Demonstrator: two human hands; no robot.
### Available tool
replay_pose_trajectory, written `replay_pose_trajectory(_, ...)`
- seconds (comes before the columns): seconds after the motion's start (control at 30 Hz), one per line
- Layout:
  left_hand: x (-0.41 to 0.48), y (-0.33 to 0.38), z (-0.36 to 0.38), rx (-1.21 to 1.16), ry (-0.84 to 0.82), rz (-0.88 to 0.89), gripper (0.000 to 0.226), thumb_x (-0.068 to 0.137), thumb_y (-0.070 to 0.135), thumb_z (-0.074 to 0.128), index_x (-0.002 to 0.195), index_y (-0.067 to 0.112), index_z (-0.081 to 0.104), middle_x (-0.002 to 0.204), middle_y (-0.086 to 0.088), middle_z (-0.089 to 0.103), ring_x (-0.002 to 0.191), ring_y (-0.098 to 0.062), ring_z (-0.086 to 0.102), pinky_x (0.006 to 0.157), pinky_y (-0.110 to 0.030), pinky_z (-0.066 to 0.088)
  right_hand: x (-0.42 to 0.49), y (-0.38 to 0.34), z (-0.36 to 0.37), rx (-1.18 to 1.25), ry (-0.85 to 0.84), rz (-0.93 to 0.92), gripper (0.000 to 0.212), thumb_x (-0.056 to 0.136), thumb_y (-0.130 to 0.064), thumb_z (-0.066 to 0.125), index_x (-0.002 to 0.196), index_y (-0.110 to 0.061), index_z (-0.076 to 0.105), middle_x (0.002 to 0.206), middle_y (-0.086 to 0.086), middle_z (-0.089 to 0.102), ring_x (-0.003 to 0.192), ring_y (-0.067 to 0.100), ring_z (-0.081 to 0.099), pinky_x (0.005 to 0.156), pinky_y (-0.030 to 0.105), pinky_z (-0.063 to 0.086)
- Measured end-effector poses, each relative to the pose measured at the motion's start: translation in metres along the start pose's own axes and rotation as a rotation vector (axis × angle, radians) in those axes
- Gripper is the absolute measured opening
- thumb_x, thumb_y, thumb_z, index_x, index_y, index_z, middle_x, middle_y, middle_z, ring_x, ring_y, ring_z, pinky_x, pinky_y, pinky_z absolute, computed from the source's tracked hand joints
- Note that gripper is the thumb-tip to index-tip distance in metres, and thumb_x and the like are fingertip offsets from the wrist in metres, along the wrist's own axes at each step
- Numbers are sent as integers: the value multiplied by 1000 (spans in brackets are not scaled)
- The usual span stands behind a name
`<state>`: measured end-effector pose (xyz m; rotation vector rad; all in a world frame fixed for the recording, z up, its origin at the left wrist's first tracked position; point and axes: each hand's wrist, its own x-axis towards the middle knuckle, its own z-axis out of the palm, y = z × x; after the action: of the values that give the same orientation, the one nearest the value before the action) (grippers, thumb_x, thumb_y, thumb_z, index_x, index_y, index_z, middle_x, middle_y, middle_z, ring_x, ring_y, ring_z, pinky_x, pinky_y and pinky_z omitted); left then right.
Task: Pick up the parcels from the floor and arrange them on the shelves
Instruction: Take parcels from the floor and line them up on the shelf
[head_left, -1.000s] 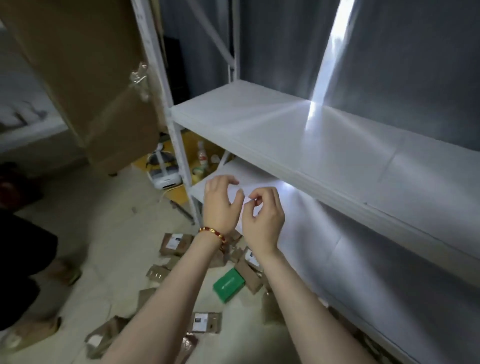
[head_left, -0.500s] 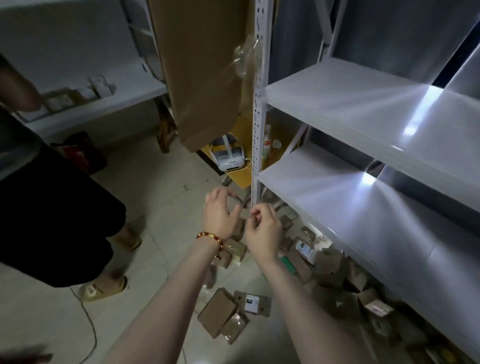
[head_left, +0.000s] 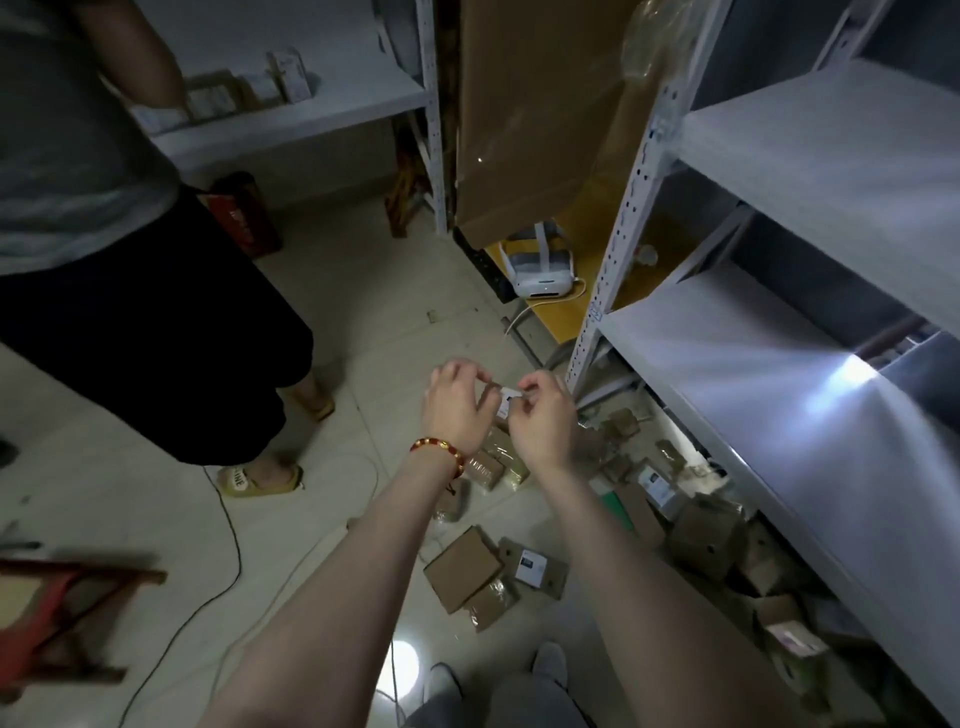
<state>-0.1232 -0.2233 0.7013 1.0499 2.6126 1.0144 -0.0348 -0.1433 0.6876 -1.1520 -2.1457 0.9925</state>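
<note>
Above a tiled floor, between two white metal shelving units, two bare forearms reach forward. The left hand (head_left: 451, 410), with a red bead bracelet (head_left: 438, 448) at the wrist, and the right hand (head_left: 540, 421) are held close together with fingers curled. Something small and white shows between their fingertips, but whether they pinch it or it lies on the floor behind them cannot be told, so the grip of each hand cannot be told.

Parcels (head_left: 462, 569), small brown cardboard boxes and padded packets, lie scattered on the floor beneath the hands and along the foot of the right-hand shelves (head_left: 769, 364). At least a dozen can be made out; an exact count is not possible in the dim, blurred heap. Two tiers of those shelves are visible, and both look bare.

Judging from this, the work is at its start: neither hand is carrying a parcel. The next move calls for bending down to the pile, taking one parcel and setting it on a right-hand tier.

One other person (head_left: 130, 260) stands at far left, beside a second shelf unit (head_left: 291, 111) bearing a few small boxes.
</note>
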Motion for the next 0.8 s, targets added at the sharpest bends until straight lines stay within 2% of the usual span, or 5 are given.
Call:
replay_pose_trajectory(0.33,0,-43,63,157,-74,-152,27,91,34,57,112,16,61,124,-5,55,119,-25,44,97,-36,34,35,74,38,-28,-189,37,26,82,-10,68,89,-30,54,110,-1,57,94,22,64,79,46,57)
replay_pose_trajectory(0.5,-6,-82,115,246,-140,-159,31,92,37,56,116,18,60,126,-5,53,120,-24,43,97,-37,34,41,129,71,-50,-197,50,23,81,-10,69,97,-24,59,113,3,56,95,24,64,85,46,56)
replay_pose_trajectory(0.57,-5,-104,138,285,-168,-148,32,93,39,54,116,17,59,127,-4,53,120,-24,42,97,-37,34,42,148,91,-86,-217,53,22,83,-14,68,100,-24,59,116,2,55,95,24,64,85,43,55)
replay_pose_trajectory(0.67,-1,-148,179,332,-194,-121,34,94,39,52,118,16,59,128,-5,52,121,-26,41,98,-38,33,43,185,131,-139,-243,44,25,84,-15,66,107,-21,59,122,3,54,102,25,60,81,31,46)
replay_pose_trajectory(0.8,3,-220,243,402,-207,-49,37,93,42,51,119,16,58,128,-6,52,121,-27,42,97,-39,33,39,247,204,-171,-289,16,30,85,-17,65,113,-19,56,125,3,51,107,26,57,75,30,40)
